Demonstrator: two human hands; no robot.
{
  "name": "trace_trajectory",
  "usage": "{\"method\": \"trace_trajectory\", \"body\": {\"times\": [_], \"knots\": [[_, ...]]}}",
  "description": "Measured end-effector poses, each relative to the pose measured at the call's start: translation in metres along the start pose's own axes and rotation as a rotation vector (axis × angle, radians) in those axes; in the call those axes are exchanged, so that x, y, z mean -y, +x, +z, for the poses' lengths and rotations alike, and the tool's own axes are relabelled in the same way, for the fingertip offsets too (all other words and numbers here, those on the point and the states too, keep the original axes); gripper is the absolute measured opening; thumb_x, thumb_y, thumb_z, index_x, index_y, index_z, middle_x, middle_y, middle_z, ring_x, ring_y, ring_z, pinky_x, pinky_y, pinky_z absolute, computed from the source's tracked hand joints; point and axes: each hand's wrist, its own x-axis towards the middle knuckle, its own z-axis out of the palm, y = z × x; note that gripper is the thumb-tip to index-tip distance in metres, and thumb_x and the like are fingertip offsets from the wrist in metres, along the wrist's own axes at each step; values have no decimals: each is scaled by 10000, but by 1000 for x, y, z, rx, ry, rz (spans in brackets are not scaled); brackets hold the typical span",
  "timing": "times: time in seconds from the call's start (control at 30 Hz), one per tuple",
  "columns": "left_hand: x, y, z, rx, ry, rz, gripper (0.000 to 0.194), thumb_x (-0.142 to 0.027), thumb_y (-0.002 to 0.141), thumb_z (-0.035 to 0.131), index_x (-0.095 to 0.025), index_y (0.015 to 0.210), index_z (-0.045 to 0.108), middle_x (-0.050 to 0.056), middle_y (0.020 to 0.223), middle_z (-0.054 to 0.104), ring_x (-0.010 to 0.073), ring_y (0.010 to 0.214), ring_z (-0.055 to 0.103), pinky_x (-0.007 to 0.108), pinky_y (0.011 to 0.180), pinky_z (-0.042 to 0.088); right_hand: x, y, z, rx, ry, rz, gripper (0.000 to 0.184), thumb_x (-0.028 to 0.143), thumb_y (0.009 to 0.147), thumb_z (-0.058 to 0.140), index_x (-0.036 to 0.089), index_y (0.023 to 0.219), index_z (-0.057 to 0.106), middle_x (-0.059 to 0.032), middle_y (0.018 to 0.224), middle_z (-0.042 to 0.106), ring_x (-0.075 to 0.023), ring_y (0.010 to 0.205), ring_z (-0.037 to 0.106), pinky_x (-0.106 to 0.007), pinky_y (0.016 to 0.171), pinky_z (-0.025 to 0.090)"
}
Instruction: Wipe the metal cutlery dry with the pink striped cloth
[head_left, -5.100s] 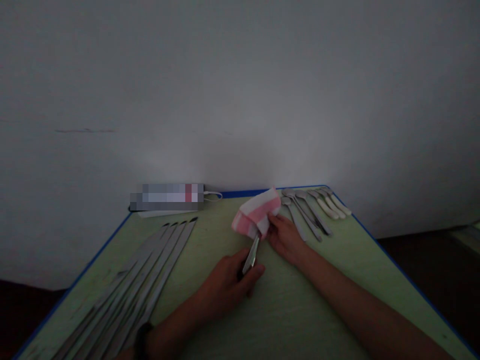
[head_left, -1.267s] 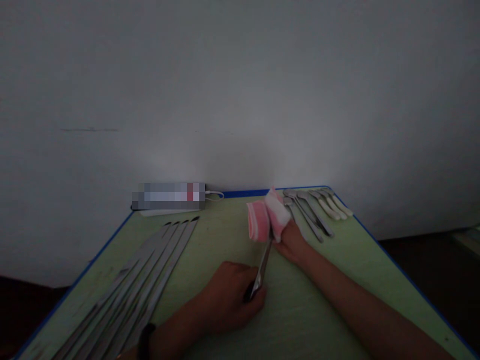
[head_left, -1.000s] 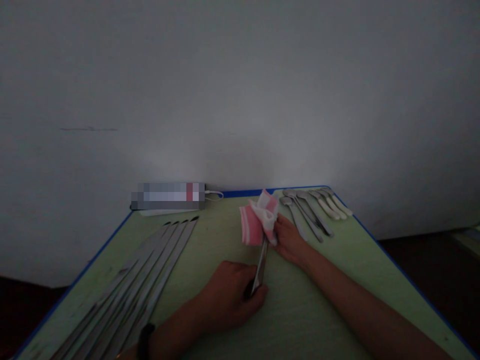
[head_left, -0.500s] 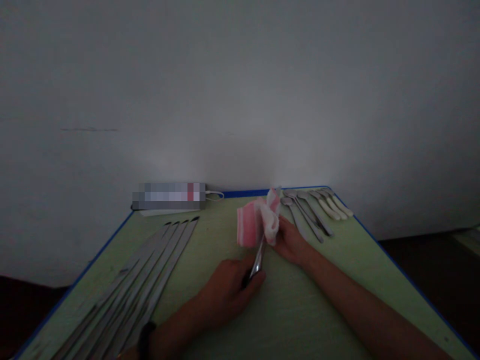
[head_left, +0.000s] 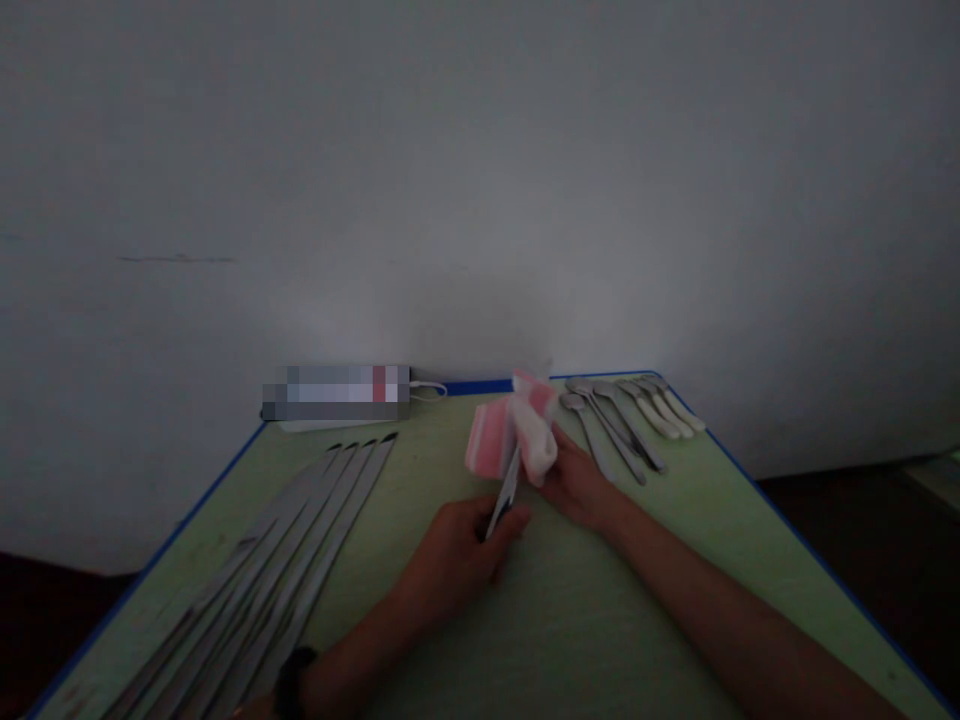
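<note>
My left hand (head_left: 469,550) is closed around the near end of a shiny metal utensil (head_left: 507,490), which slants up and away. Its far end disappears into a pink and white cloth (head_left: 491,440), so its kind cannot be made out. My right hand (head_left: 574,480) grips the folded cloth from the right, wrapped about the utensil; the fingers are partly hidden behind it. Both hands are above the middle of the green table (head_left: 600,620). Just beyond my right hand lie several metal spoons (head_left: 619,425).
Several white-handled utensils (head_left: 664,412) rest at the far right corner. Long, flat metal utensils (head_left: 300,540) with dark tips line the left side. A blurred-out box-like object (head_left: 337,393) with a white cord loop (head_left: 431,388) stands at the back left, against a grey wall (head_left: 480,200).
The cloth has tilted and shifted slightly left, and its folds have changed. My left hand has moved a little up and left with the utensil. My right hand has barely moved.
</note>
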Motion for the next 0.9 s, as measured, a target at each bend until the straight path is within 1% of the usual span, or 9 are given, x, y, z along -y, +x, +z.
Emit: {"method": "trace_trajectory", "body": {"times": [0.07, 0.17, 0.3, 0.43, 0.53, 0.63, 0.7, 0.8, 0.9], "knots": [[-3, 0, -1, -28, -16, 1, 399, -531, 836, 447, -167, 719, 560, -55, 486, 505, 113, 456, 475, 208, 462, 331, 0, -3, 3, 81, -96, -14, 430, 143, 671, 664, 265, 1074, 575, 21, 944, 679, -132, 799, 618, -235, 692, 486], [-6, 2, -2, -43, -41, -17, 437, -556, 851, 402, -172, 729, 569, -50, 467, 529, 118, 440, 483, 213, 469, 347, 0, -5, 4, 145, -142, -28, 440, 150, 672, 672, 244, 1089, 566, 1, 974, 675, -144, 848, 624, -261, 737, 488], [-6, 3, -3, -37, -62, -62, 497, -577, 871, 321, -173, 711, 561, -41, 451, 548, 118, 408, 473, 217, 464, 360, -1, -1, -1, 79, -95, 39, 240, 248, 720, 657, 165, 943, 624, -39, 876, 690, -174, 850, 631, -300, 768, 493], [-4, 2, -4, -34, -54, -35, 461, -570, 851, 378, -173, 704, 559, -40, 473, 564, 121, 430, 494, 216, 481, 366, -5, 3, -6, 38, -37, 71, 282, 387, 771, 605, 160, 938, 626, -57, 893, 693, -198, 902, 622, -345, 812, 483], [-4, 2, -4, -51, -57, -42, 476, -570, 832, 411, -168, 621, 554, -38, 456, 538, 119, 426, 485, 217, 475, 361, -8, 2, -9, 150, -173, 11, 290, 272, 737, 658, 181, 1009, 620, -42, 968, 686, -186, 941, 608, -333, 856, 456], [-3, 2, -3, -50, -138, -98, 543, -577, 856, 325, -168, 573, 542, -29, 436, 515, 116, 394, 452, 220, 441, 353, -9, 1, -9, 210, -248, -13, 320, 199, 714, 676, 202, 1029, 620, -24, 995, 682, -173, 947, 602, -313, 860, 451], [-2, 2, -2, -50, -194, -125, 557, -570, 874, 271, -167, 617, 556, -20, 452, 540, 119, 386, 447, 221, 429, 355, -8, 0, -8, 154, -178, -11, 277, 212, 732, 661, 201, 1007, 625, -20, 971, 689, -167, 917, 614, -308, 844, 464], [-1, 2, -2, -35, -162, -108, 548, -557, 879, 282, -165, 615, 560, -12, 468, 557, 118, 397, 453, 221, 447, 365, -5, 2, -6, 42, -9, 12, 205, 268, 784, 613, 199, 978, 620, -11, 920, 700, -157, 863, 636, -312, 835, 478], [-1, 2, -3, -6, -104, -79, 543, -548, 877, 303, -165, 585, 555, -12, 466, 551, 122, 419, 470, 221, 474, 375, -1, 4, -5, 45, 119, 92, 232, 337, 832, 545, 183, 993, 612, -19, 900, 705, -161, 870, 643, -317, 841, 483]]}}
